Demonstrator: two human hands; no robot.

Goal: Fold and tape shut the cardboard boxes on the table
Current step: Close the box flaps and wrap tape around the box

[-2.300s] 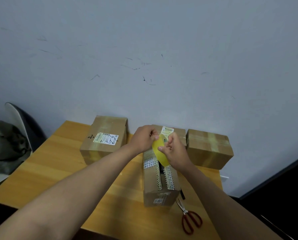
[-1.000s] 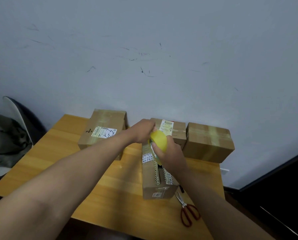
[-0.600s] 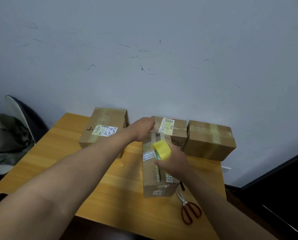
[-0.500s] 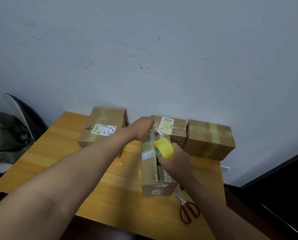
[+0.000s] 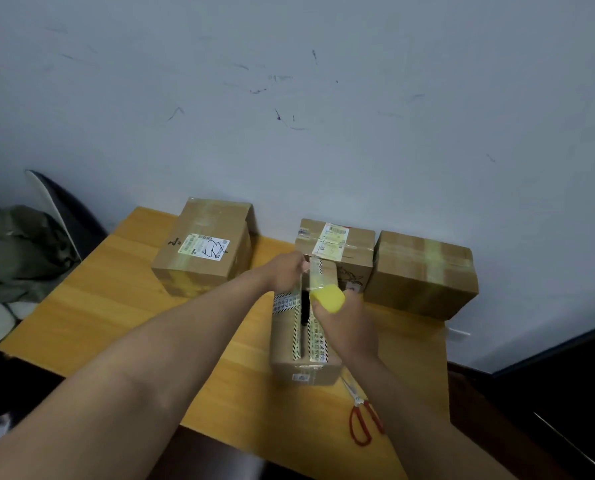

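Note:
A long cardboard box with striped tape along its flaps lies lengthwise in the middle of the wooden table; a dark gap runs between its two top flaps. My left hand holds the tape's end down at the box's far end. My right hand grips a yellow tape roll above the box top. A clear strip of tape stretches from the roll to the far end. Three taped boxes stand by the wall: left, middle and right.
Red-handled scissors lie on the table near its front right edge, just right of the long box. A chair with dark green cloth stands to the table's left. The wall rises right behind the boxes.
My right hand has pulled the yellow roll back along the box top toward me, drawing out a strip of tape. My left hand has stayed at the box's far end.

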